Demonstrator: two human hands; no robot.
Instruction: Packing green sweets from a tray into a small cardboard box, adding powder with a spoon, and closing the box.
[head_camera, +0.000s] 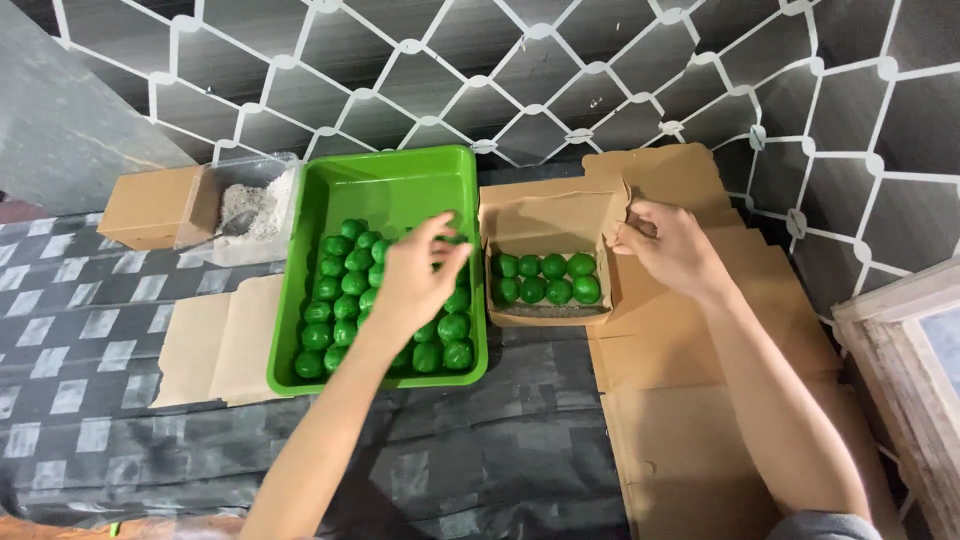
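Observation:
A green plastic tray (400, 175) holds several round green balls (340, 285). My left hand (420, 275) hovers over the balls in the tray, fingers curled down among them; I cannot tell whether it grips one. Right of the tray sits a small open cardboard box (545, 225) with several green balls (545, 278) lined in two rows. My right hand (670, 250) pinches the box's right flap (622, 210).
A clear container of white powder with a spoon (250, 210) and a closed brown box (150, 205) stand left of the tray. Flat cardboard sheets (700, 400) cover the right side. A patterned wall is behind, a wooden frame (915, 350) at far right.

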